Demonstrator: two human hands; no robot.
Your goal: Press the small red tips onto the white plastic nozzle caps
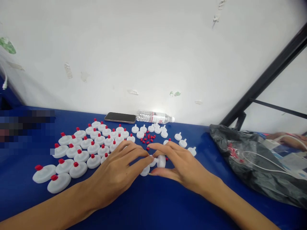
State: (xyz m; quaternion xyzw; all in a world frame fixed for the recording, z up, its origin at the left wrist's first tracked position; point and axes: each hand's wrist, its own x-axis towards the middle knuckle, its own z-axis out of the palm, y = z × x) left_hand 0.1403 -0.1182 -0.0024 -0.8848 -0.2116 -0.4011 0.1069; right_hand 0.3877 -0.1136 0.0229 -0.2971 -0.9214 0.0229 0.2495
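Observation:
My right hand (184, 166) is closed around a white nozzle cap (161, 161), a round disc with a narrow spout that lies sideways and points left. At the spout's tip, the thumb and finger of my left hand (122, 164) are pinched together; whatever they hold is hidden. White discs (145, 171) show beneath the fingers. Left of my hands stand several rows of white nozzle caps with red tips (81, 155). Small loose red tips (148, 136) lie scattered just beyond my fingers. Bare-spouted white caps (182, 142) sit behind and to the right of them.
A phone (120, 117) and a clear plastic bottle (154, 117) lie along the wall on the blue table (155, 204). To the right, a dark plastic bag (254, 172) bears a clear packet of red pieces (233, 151) and a white cable. A black metal frame (268, 72) slants above it.

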